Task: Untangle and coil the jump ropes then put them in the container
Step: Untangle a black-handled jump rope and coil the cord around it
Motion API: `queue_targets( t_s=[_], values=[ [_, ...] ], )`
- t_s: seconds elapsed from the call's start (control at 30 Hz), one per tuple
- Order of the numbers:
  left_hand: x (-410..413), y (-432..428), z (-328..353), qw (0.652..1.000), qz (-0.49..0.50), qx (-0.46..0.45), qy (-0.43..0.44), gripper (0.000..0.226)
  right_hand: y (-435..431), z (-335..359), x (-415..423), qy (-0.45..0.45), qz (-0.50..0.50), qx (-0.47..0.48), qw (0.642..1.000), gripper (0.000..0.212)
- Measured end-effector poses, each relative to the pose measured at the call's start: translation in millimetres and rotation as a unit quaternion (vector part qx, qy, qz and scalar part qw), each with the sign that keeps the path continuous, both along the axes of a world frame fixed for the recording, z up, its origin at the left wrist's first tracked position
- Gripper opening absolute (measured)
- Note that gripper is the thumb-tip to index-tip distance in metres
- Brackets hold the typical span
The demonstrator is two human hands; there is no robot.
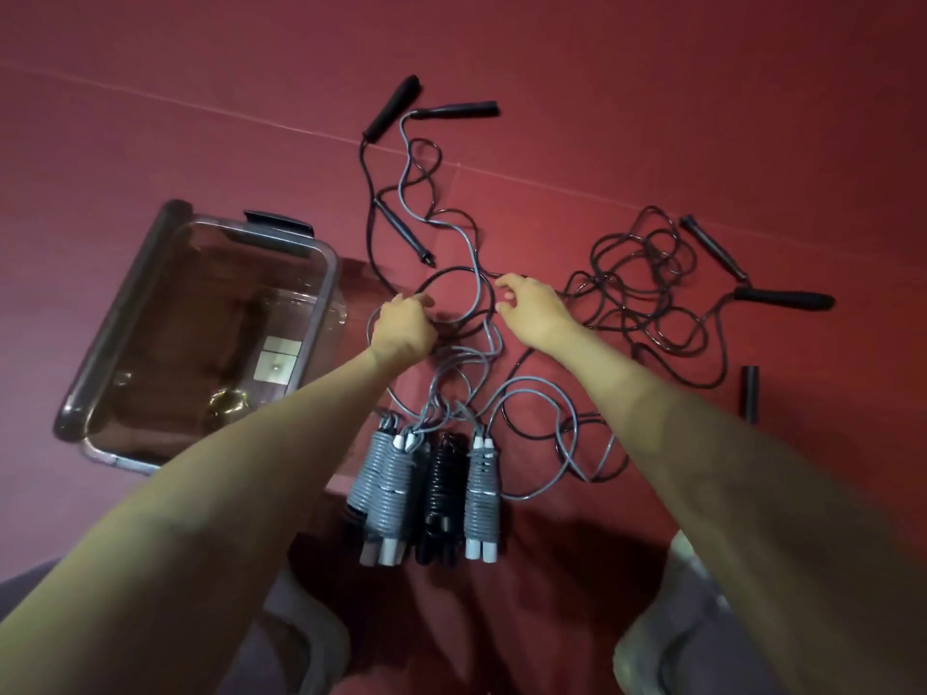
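Right of the container point(119, 318), your left hand point(404, 328) clutches crossed cords point(446, 271); your right hand point(531, 311) hovers slack-fingered. Pull hard and the loops could cinch into knots.

We count four wound bundles point(481, 494): three grey, one black. We see one container point(125, 313) and six loose handles point(782, 299).

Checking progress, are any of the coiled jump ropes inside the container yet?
No, the coiled jump ropes lie side by side on the red floor next to the container, none inside it.
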State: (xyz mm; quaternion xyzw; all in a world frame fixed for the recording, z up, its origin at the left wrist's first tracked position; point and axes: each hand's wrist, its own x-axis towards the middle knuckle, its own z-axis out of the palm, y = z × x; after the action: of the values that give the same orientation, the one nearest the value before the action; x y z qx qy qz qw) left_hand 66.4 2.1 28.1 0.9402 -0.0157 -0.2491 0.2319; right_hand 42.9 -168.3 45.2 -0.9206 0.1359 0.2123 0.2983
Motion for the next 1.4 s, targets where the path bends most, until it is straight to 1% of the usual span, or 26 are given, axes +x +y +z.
queue_targets(
  t_s=[0.07,0.17,0.27,0.33,0.4,0.47,0.53,0.57,0.6,0.67,0.73,0.77,0.8,0.83,0.87,0.9,0.97,1.0,1.03,1.1,1.13,1.17,1.23,1.27,1.33,1.4],
  values=[
    [5,6,-19,1.000,-0.008,0.010,0.010,0.031,7,-13,15,0.007,-0.009,0.008,1.000,0.039],
    [3,11,-33,1.000,-0.011,-0.014,0.024,0.025,19,-33,30,0.034,-0.026,0.009,0.999,0.040],
    [-1,12,-39,0.998,0.015,-0.055,-0.024,0.019,31,-48,36,0.052,-0.057,-0.016,0.997,0.048],
    [0,12,-42,0.996,0.028,-0.071,-0.055,0.020,35,-54,38,0.042,-0.080,-0.041,0.995,0.047],
    [0,14,-43,0.997,0.019,-0.067,-0.042,0.027,37,-60,40,0.027,-0.113,-0.049,0.992,0.036],
    [-1,16,-45,0.998,-0.019,-0.053,-0.003,0.033,40,-64,41,0.007,-0.164,-0.005,0.986,0.024],
    [-2,17,-44,0.995,-0.079,-0.042,0.038,0.038,43,-63,41,-0.026,-0.216,0.072,0.973,0.014],
    [-1,17,-42,0.994,-0.087,-0.049,0.046,0.038,44,-60,40,-0.051,-0.231,0.100,0.966,0.012],
    [0,16,-40,0.995,-0.068,-0.064,0.041,0.036,44,-53,38,-0.076,-0.232,0.119,0.963,0.014],
    [2,14,-28,0.995,0.044,-0.090,-0.008,0.036,40,-37,33,-0.118,-0.192,0.153,0.962,0.021],
    [1,10,-7,0.981,0.131,-0.117,-0.085,0.053,32,-13,23,-0.144,-0.129,0.192,0.962,0.024],
    [1,8,6,0.975,0.134,-0.133,-0.114,0.063,27,0,16,-0.146,-0.100,0.215,0.961,0.022],
    [2,7,17,0.974,0.114,-0.138,-0.139,0.070,22,15,9,-0.144,-0.074,0.239,0.958,0.021],
    [3,6,27,0.975,0.076,-0.131,-0.160,0.070,17,32,2,-0.143,-0.058,0.264,0.952,0.022],
    [6,6,35,0.977,0.028,-0.117,-0.176,0.062,13,51,-6,-0.146,-0.053,0.287,0.945,0.024],
    [8,6,44,0.979,-0.021,-0.107,-0.174,0.047,9,70,-14,-0.154,-0.054,0.310,0.937,0.027],
    [4,4,67,0.976,-0.086,-0.139,-0.146,0.022,3,105,-29,-0.169,-0.081,0.352,0.917,0.033],
    [-2,2,80,0.972,-0.076,-0.179,-0.132,0.016,0,120,-34,-0.171,-0.097,0.368,0.909,0.034],
    [-8,-1,96,0.968,-0.034,-0.218,-0.117,0.015,-2,134,-39,-0.170,-0.107,0.376,0.905,0.034],
    [-18,-5,128,0.953,0.044,-0.278,-0.117,0.033,-4,163,-49,-0.154,-0.102,0.372,0.910,0.033],
    [-23,-6,143,0.946,0.038,-0.293,-0.134,0.043,-4,177,-55,-0.143,-0.092,0.370,0.914,0.033],
    [-26,-7,156,0.945,0.003,-0.291,-0.145,0.048,-3,191,-60,-0.135,-0.081,0.367,0.917,0.033],
    [-29,-8,177,0.952,-0.098,-0.243,-0.160,0.032,-2,218,-69,-0.125,-0.066,0.361,0.922,0.031],
    [-33,-9,189,0.955,-0.119,-0.225,-0.150,0.023,-2,232,-73,-0.123,-0.065,0.357,0.924,0.029],
    [-43,-7,212,0.960,-0.099,-0.231,-0.125,0.012,-4,257,-83,-0.127,-0.076,0.341,0.928,0.028],
    [-52,-5,234,0.950,-0.043,-0.292,-0.103,0.003,-9,276,-90,-0.135,-0.094,0.321,0.933,0.028]
  ],
)
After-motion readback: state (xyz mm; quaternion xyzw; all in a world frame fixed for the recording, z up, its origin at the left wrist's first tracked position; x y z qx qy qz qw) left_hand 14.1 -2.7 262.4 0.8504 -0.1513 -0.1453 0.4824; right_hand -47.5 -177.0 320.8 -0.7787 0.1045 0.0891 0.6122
